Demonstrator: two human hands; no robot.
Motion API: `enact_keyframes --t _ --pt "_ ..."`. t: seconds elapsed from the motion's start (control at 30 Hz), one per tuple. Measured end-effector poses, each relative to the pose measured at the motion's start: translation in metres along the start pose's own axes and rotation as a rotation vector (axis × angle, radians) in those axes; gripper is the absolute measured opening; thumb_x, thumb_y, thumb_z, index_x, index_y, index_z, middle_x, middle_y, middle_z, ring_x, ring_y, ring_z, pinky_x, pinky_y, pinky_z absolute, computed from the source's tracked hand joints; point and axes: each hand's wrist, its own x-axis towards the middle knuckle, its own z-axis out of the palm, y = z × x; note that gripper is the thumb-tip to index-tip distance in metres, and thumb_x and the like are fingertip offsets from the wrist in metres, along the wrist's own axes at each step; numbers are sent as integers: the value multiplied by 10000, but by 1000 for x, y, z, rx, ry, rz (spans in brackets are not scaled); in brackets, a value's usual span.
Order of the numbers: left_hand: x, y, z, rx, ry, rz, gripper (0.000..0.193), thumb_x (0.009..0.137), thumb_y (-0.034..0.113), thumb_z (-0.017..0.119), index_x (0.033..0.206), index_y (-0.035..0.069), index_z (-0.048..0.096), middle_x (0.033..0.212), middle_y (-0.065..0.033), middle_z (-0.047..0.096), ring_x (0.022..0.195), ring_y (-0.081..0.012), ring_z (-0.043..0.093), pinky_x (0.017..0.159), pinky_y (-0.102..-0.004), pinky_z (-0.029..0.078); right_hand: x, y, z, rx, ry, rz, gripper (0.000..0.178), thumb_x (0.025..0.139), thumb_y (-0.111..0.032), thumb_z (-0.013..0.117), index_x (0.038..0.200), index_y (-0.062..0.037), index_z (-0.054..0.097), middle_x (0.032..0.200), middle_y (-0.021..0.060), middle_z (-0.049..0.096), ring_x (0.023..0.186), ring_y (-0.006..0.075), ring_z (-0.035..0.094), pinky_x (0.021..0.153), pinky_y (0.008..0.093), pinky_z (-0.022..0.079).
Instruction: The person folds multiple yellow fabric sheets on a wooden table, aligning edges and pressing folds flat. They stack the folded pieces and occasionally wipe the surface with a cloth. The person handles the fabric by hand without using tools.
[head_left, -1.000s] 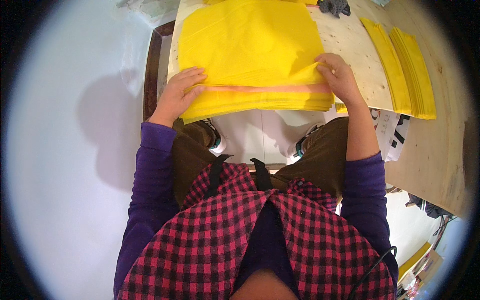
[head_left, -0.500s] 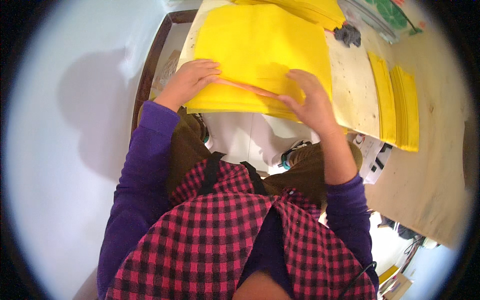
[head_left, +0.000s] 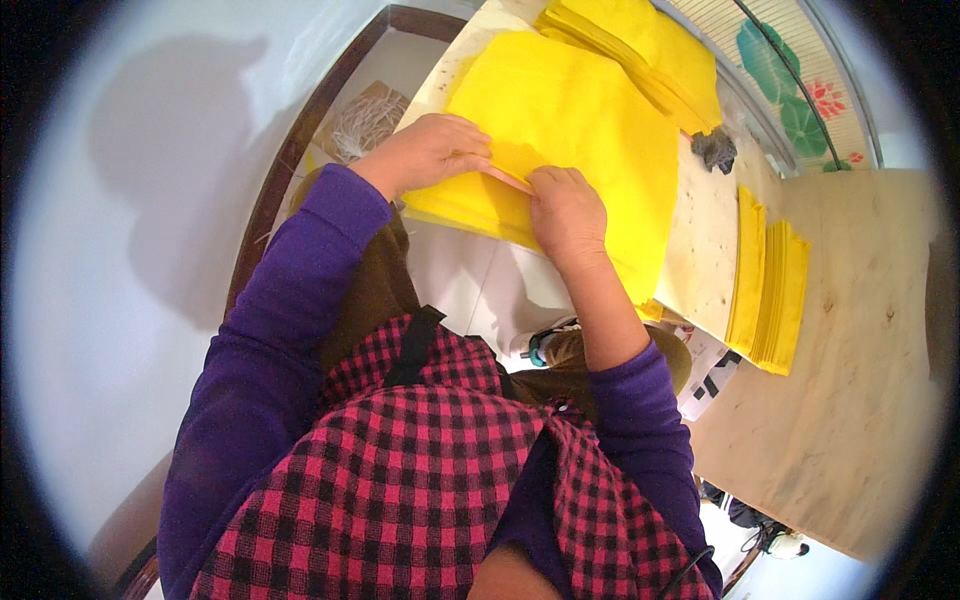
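Note:
A stack of yellow cloth sheets point(head_left: 570, 100) lies on a pale wooden table in front of me. Near its front edge a thin orange-pink strip point(head_left: 508, 179) runs between my hands, over the top sheet. My left hand point(head_left: 435, 152) is bent over the strip's left end, with fingers and thumb together on it and the cloth. At the other end my right hand point(head_left: 568, 212) is closed, thumb and fingers pinching the strip. Both ends of the strip are hidden under my fingers.
Another yellow cloth pile point(head_left: 640, 55) lies at the far side, near a dark grey crumpled thing point(head_left: 714, 150). Folded yellow cloths point(head_left: 768, 285) lie to the right by a wooden board point(head_left: 850, 320). Left of the table is a tangle of pale strings point(head_left: 368, 125).
My right hand has moved left along the strip, and its spread fingers have closed on it. The hands are closer together, and less strip shows. The whole view has turned and shifted.

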Motion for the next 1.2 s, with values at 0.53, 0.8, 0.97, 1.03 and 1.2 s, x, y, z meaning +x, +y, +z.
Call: enact_keyframes --t 0.53,0.8,0.97,1.03,1.2 --pt "2 -9 -15 -433 13 -278 329 841 106 634 1168 73 642 1148 -97 645 1035 -200 597 940 -293 442 27 22 -14 285 -140 220 237 835 -214 534 982 -94 676 907 177 668 857 360 636 754 444 505" --pt "4 -16 -9 -372 74 -317 240 896 179 601 1066 22 662 971 -113 688 863 -196 633 799 -294 484 -7 19 -13 95 59 58 242 788 -137 570 1012 -92 649 998 130 657 971 319 600 821 421 476" --pt "3 -19 -7 -351 57 -371 257 918 198 580 1106 40 657 973 -101 681 887 -175 614 822 -290 473 -43 56 -13 -55 95 97 253 751 -73 586 996 -87 647 991 112 660 964 301 596 824 408 469" --pt "3 -19 -6 -355 72 -333 261 911 194 583 1089 17 651 957 -112 682 863 -190 621 790 -295 476 -55 78 -12 -42 159 92 240 756 -45 578 977 -83 664 960 118 669 928 318 609 814 409 483" --pt "3 -20 -6 -336 75 -332 271 909 199 586 1086 1 640 930 -102 682 837 -187 613 767 -296 474 -76 124 -8 147 195 164 185 774 -40 593 932 -63 687 916 137 677 843 334 637 758 394 510"
